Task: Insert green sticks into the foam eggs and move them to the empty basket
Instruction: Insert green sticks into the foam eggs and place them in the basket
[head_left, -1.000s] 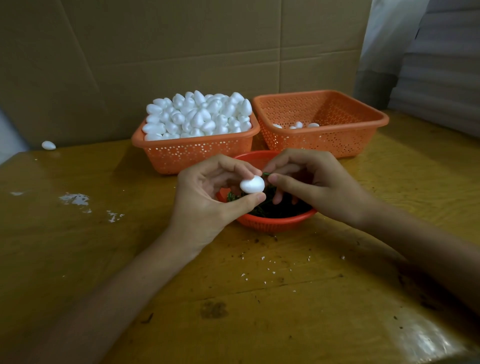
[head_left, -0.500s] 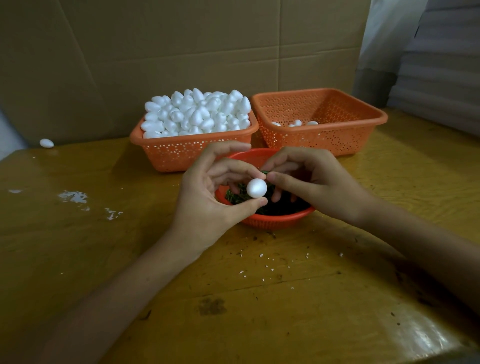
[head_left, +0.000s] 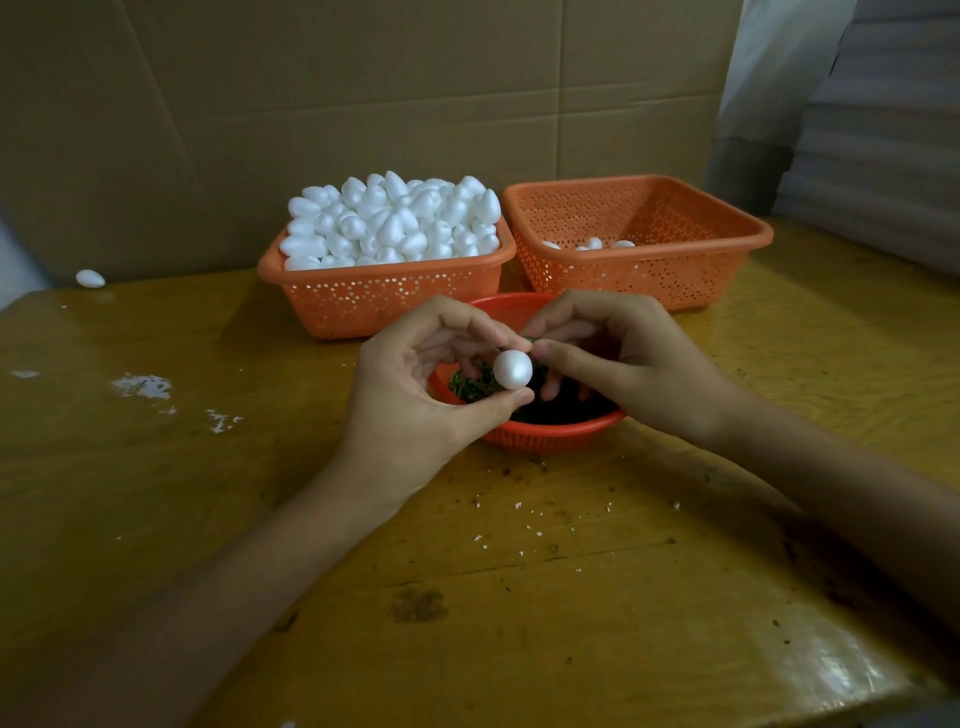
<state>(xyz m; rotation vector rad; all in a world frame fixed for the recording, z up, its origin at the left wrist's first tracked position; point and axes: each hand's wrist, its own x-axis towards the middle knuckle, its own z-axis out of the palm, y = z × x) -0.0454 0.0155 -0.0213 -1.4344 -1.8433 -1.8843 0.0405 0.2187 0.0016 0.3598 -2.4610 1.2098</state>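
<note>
Head view: my left hand (head_left: 410, 410) pinches one foam egg (head_left: 512, 369) between thumb below and forefinger above, over the round red bowl (head_left: 545, 435) of green sticks (head_left: 472, 384). My right hand (head_left: 639, 374) has thumb and forefinger closed just beside the egg's top, on what looks like a green stick (head_left: 530, 340); only a sliver of it shows. To seat it well I would hold the egg lightly, since foam dents and sheds, judging by the white crumbs (head_left: 519, 525) on the table (head_left: 156, 493). I would aim the tip at the egg's end and press straight along its length, not at a slant. The finished egg then goes to the nearly empty basket (head_left: 675, 278) behind, right of the full basket (head_left: 384, 309)
</note>
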